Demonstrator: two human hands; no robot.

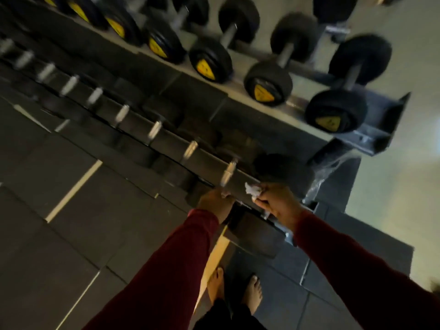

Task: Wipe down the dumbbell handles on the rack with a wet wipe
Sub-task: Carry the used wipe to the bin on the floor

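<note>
Right hand [277, 202]: grip closed around a crumpled wipe [252, 189], held against the lower rack [207, 160] beside the nearest handle [228, 172]. Left hand [214, 203]: fingers curled on the rail edge, probably for steadying; picture blurred.

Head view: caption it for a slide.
Right hand grips a wet wipe beside the left hand at the lower dumbbell rack.

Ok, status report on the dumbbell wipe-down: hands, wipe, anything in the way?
Right hand grips crumpled white wet wipe. Left hand curled at nearest silver dumbbell handle, grip unclear through blur. Lower rack rail unobstructed.
</note>
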